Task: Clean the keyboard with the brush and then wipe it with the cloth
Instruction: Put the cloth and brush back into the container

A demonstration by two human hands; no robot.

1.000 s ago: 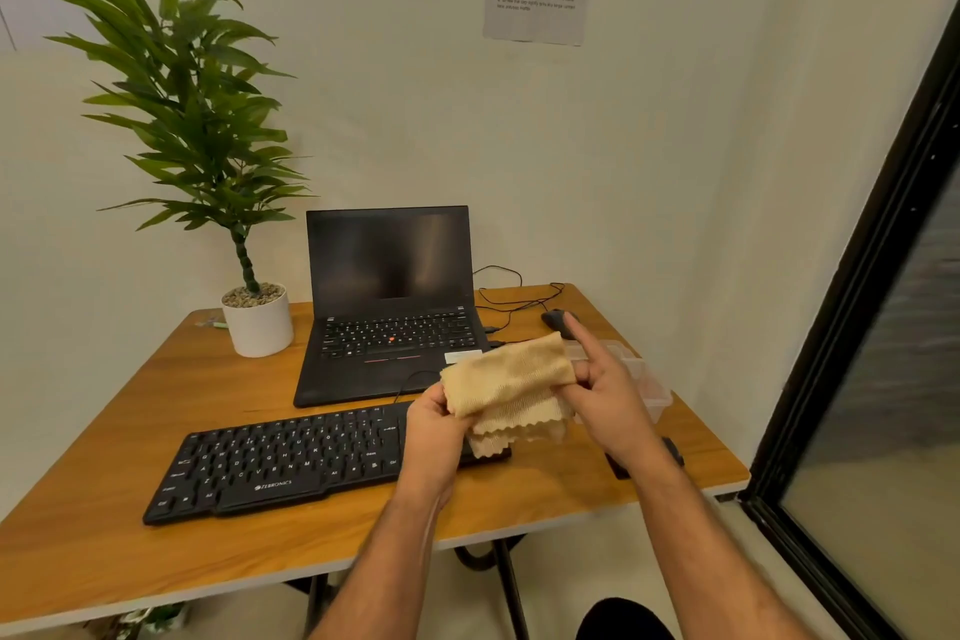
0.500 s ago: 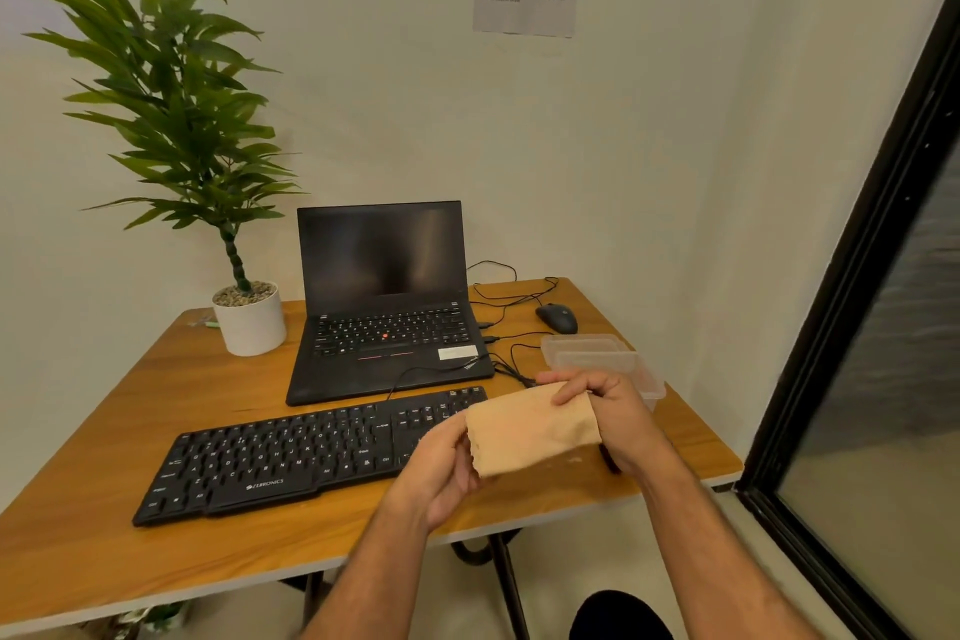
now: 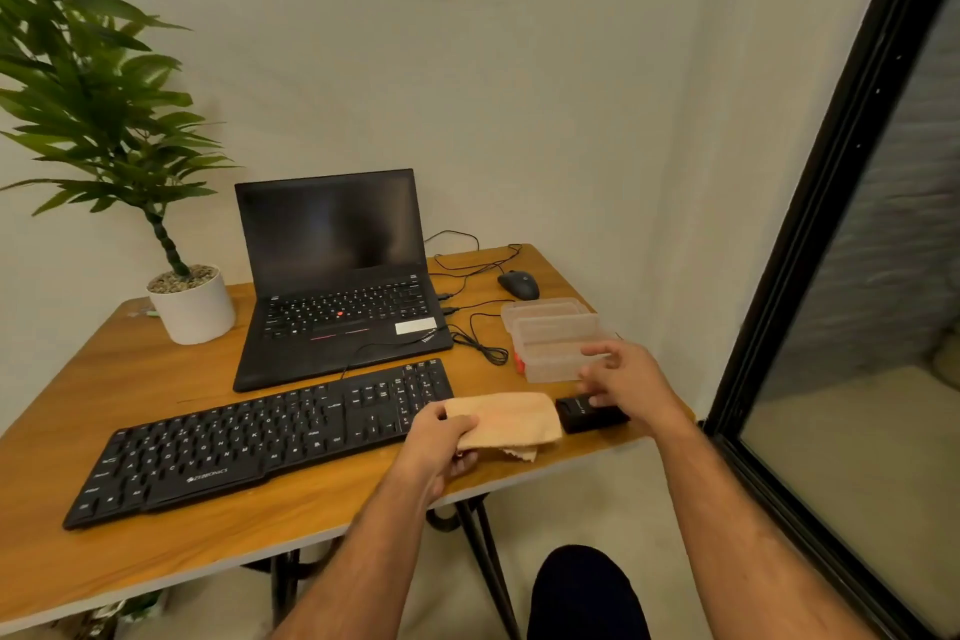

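Two hands work over a wooden desk (image 3: 156, 395) set in a corner of pale walls, with a dark-framed glass door (image 3: 852, 276) at the right. Left hand (image 3: 436, 442) pinches the folded cloth (image 3: 506, 424), which lies just beside the keyboard (image 3: 270, 437), at its right end. Right hand (image 3: 631, 379) hovers with fingers loosely spread above a small black object (image 3: 576, 413), possibly the brush. Behind stand a laptop (image 3: 337, 276), potted plant (image 3: 192, 307) and clear boxes (image 3: 550, 333).

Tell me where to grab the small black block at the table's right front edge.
Take the small black block across its long sides from above with the right hand hovering over it; it lies flat, its left end near the folded beige cloth.
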